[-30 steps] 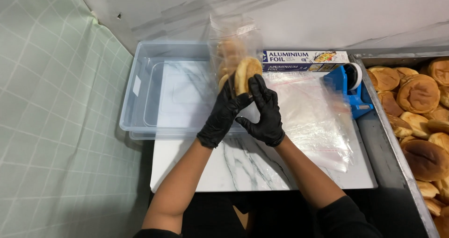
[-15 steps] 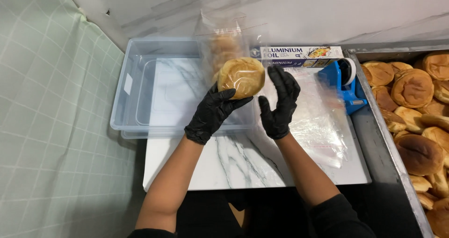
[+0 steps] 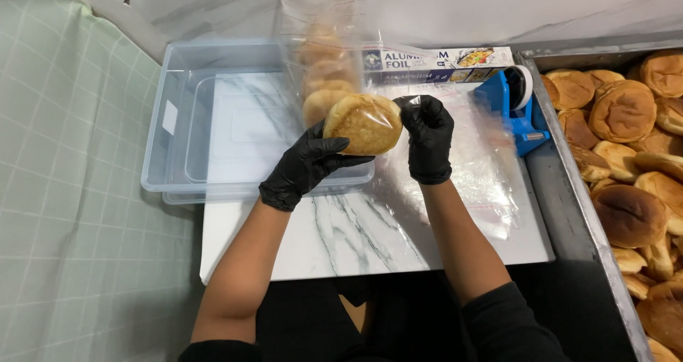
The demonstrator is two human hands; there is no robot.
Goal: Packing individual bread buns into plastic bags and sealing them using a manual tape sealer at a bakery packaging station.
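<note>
Gripping a round bun [image 3: 364, 123] from below, the left hand [image 3: 302, 166], in a black glove, holds it up over the near edge of a clear tub [image 3: 213, 130]. Its fingers curl under the bun's near side, thumb pressed against the edge. The right hand [image 3: 427, 138], also gloved in black, is clenched on the mouth of a clear bag [image 3: 324, 56] just right of the bun, pinching the film between fingertips. That bag rises toward the far side and already holds several buns stacked in a column; the held bun sits at its open near end, partly behind the film.

Under both hands lies a marble-patterned board [image 3: 341, 237], with a sheet of loose plastic [image 3: 484, 170] spread over its right half. A long foil box [image 3: 434, 63] lies along the far edge, and a blue tape dispenser [image 3: 516, 109] stands to its right. Further right, a metal tray [image 3: 562, 191] is heaped with browned buns. A pale green tiled wall fills the left.
</note>
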